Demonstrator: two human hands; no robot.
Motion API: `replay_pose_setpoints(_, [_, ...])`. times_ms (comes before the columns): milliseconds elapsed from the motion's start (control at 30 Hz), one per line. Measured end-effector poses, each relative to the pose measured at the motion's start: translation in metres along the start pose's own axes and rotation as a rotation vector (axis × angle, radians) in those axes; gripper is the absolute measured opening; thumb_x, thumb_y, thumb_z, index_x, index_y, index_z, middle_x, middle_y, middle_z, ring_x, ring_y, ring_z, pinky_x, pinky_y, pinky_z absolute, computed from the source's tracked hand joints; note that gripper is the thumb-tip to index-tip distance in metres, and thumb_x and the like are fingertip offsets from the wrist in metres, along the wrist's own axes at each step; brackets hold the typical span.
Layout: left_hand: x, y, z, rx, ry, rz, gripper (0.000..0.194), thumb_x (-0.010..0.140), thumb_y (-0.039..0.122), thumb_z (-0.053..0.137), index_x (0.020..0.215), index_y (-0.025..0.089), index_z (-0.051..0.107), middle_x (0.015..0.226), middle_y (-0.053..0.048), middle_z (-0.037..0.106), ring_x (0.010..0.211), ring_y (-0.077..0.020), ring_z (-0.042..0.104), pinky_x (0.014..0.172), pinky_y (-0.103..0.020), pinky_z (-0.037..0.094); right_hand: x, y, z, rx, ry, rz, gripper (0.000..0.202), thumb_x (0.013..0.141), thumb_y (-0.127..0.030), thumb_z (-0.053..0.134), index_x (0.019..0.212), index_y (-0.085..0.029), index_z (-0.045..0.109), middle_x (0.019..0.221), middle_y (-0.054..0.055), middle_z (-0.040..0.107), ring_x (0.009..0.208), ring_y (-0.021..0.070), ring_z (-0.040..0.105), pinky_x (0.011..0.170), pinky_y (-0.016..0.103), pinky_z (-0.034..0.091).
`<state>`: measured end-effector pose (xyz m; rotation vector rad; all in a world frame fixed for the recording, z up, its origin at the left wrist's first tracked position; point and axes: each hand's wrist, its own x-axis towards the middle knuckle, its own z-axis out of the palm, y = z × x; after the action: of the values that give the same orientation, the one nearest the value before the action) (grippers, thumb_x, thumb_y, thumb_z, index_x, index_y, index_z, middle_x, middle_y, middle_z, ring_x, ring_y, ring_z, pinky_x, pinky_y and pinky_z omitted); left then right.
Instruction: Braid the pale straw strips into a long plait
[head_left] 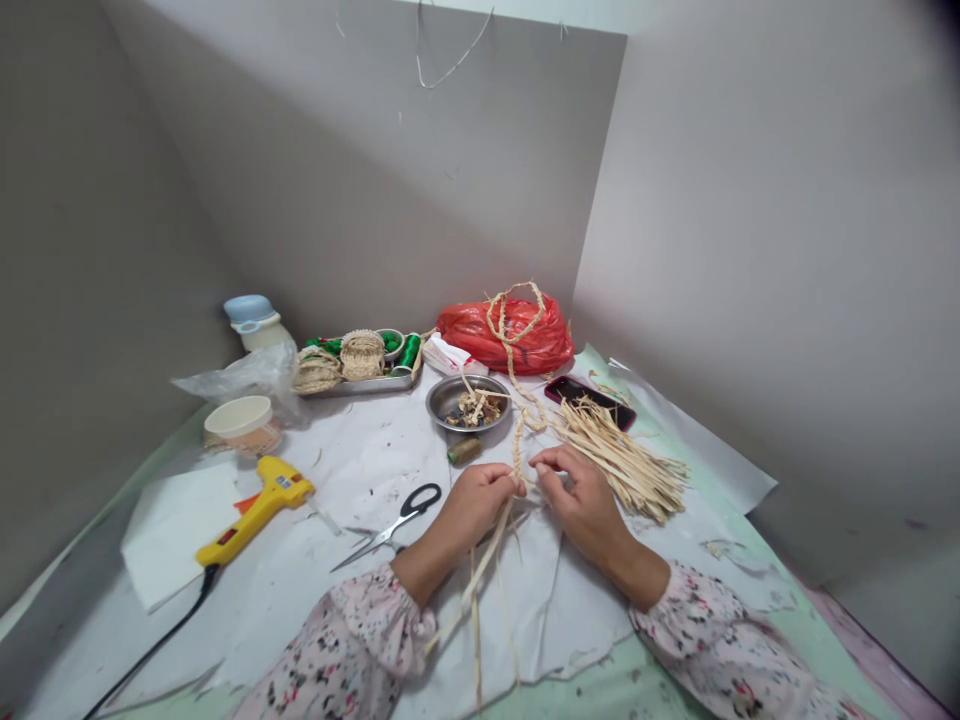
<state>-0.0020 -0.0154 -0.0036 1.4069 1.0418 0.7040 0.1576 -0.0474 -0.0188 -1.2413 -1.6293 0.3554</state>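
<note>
A pale straw braid runs up from my hands and loops over the red bag at the back. My left hand is closed, pinching the lower end of the braid between thumb and fingers. Loose straw strands hang below it towards me. Just to the right, my right hand is curled with its fingertips close to the braid. A thin strand seems to lie at those fingertips, partly hidden. A bundle of cut straw lies beyond my right hand. Black-handled scissors rest left of my left hand.
A yellow glue gun with a black cord lies on the left near a paper cup. Behind are a metal bowl of scraps, a thread spool, a tray of twine, a red plastic bag and a phone.
</note>
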Motion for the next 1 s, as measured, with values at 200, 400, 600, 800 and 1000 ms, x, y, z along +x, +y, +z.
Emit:
replay_pose_setpoints(200, [-0.0002, -0.003, 0.002, -0.049, -0.042, 0.025, 0.019, 0.073, 0.032, 0.056, 0.063, 0.017, 0.057, 0.046, 0.008, 0.033, 0.045, -0.0078, 0.022, 0.047, -0.023, 0.017, -0.0009, 0.0026, 0.0027, 0.107, -0.209, 0.04, 0.02, 0.09, -0.022, 0.047, 0.085, -0.019, 0.066, 0.08, 0.002, 0.064, 0.074, 0.0154, 0.059, 0.07, 0.027, 0.046])
replay_pose_setpoints(400, [-0.0019, -0.0004, 0.0017, 0.031, -0.018, 0.073, 0.021, 0.074, 0.032, 0.056, 0.06, 0.016, 0.058, 0.046, 0.007, 0.035, 0.047, -0.0089, 0.026, 0.049, -0.023, 0.02, -0.0025, 0.0047, 0.0052, 0.158, -0.229, 0.075, 0.019, 0.088, -0.023, 0.049, 0.089, -0.019, 0.068, 0.074, 0.001, 0.067, 0.063, 0.0139, 0.058, 0.059, 0.024, 0.046])
replay_pose_setpoints(600, [-0.0019, -0.0029, 0.0047, 0.157, 0.042, 0.112, 0.019, 0.073, 0.029, 0.049, 0.059, 0.017, 0.054, 0.052, 0.005, 0.04, 0.052, -0.0105, 0.031, 0.051, -0.023, 0.023, -0.0023, 0.0025, 0.0056, 0.085, -0.198, 0.077, 0.018, 0.085, -0.02, 0.05, 0.08, -0.019, 0.067, 0.071, 0.001, 0.067, 0.064, 0.0142, 0.059, 0.062, 0.024, 0.045])
replay_pose_setpoints(800, [-0.0003, -0.0074, 0.0041, 0.112, 0.017, 0.099, 0.018, 0.072, 0.029, 0.05, 0.059, 0.017, 0.053, 0.053, 0.004, 0.04, 0.053, -0.0107, 0.032, 0.051, -0.024, 0.023, -0.0016, -0.0008, 0.0017, 0.122, -0.239, 0.119, 0.019, 0.086, -0.022, 0.05, 0.078, -0.018, 0.066, 0.069, 0.0, 0.065, 0.063, 0.0138, 0.057, 0.06, 0.024, 0.044])
replay_pose_setpoints(1000, [0.0009, -0.008, 0.0028, 0.105, 0.016, 0.085, 0.022, 0.075, 0.032, 0.05, 0.059, 0.017, 0.053, 0.05, 0.006, 0.037, 0.05, -0.01, 0.028, 0.051, -0.024, 0.023, 0.0, 0.0019, 0.0015, 0.258, -0.287, 0.199, 0.019, 0.088, -0.028, 0.05, 0.083, -0.018, 0.066, 0.074, 0.0, 0.066, 0.068, 0.0141, 0.059, 0.063, 0.024, 0.046])
